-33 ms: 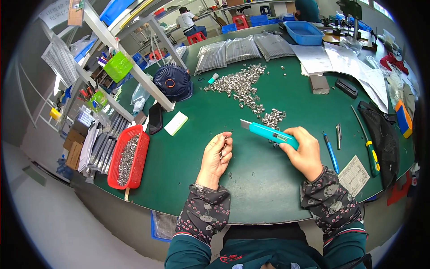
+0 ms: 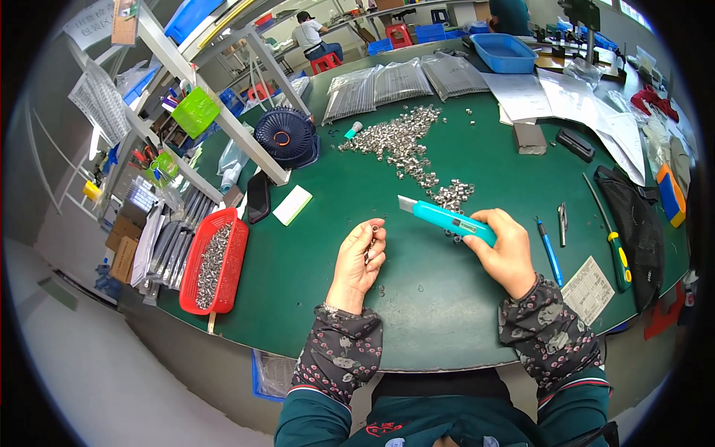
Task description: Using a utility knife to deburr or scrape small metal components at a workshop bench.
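A: What is the right hand point(image 2: 508, 252) doing?

B: It is wrapped around a teal utility knife point(image 2: 447, 217), just right of the frame's centre. The short blade sticks out toward the upper left, with its tip near a small cluster of metal rings point(image 2: 454, 195) on the green table point(image 2: 439, 298).

A: And the left hand point(image 2: 359, 262)?

B: It sits left of centre with the fingers curled narrow. It seems to pinch a small metal piece between the fingertips point(image 2: 375, 229), though the piece is too small to identify. The knife blade and this hand stay apart.

A: Where do the rest of the rings lie?

B: A larger scatter of rings point(image 2: 395, 138) spreads across the upper middle of the frame, below a row of clear bags point(image 2: 402, 82). A red basket point(image 2: 214, 257) of similar parts sits at the left edge of the table.

A: Anything beside the knife hand?

B: A blue pen point(image 2: 551, 253) lies just to its right, and a green-handled screwdriver point(image 2: 612, 242) farther right.
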`<state>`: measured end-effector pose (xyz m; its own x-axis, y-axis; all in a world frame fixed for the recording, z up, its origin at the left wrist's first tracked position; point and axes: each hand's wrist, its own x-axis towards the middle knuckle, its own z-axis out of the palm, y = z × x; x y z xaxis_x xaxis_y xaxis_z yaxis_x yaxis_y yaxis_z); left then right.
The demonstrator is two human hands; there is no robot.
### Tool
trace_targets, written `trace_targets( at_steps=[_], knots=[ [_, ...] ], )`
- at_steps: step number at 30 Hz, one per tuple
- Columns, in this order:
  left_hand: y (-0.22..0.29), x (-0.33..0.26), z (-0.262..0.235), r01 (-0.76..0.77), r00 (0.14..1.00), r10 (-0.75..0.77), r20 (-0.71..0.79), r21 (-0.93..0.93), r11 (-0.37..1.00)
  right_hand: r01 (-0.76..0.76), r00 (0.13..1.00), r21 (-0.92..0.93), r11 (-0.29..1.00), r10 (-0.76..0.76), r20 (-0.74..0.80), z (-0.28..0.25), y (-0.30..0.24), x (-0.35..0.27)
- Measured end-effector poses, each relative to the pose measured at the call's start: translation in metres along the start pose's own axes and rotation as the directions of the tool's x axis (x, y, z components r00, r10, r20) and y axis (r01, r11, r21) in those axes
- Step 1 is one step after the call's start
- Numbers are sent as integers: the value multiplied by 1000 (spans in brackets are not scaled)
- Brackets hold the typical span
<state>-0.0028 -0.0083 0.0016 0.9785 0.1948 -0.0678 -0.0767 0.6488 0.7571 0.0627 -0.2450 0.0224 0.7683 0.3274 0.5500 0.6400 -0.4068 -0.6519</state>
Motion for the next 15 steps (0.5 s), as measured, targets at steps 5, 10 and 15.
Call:
trace_targets(
  at_steps=[5,10,15],
  knots=[
    [-5,1,13,66,998,-67,-11,-49,997,-90,987,238,967,118,-106,-5,4,7],
    [-19,7,43,115,993,-118,-5,273,955,-195,957,412,890,264,-118,-7,6,11],
    [-49,16,67,-20,995,96,-5,965,261,-143,961,397,907,223,-163,-4,5,9]
  ],
)
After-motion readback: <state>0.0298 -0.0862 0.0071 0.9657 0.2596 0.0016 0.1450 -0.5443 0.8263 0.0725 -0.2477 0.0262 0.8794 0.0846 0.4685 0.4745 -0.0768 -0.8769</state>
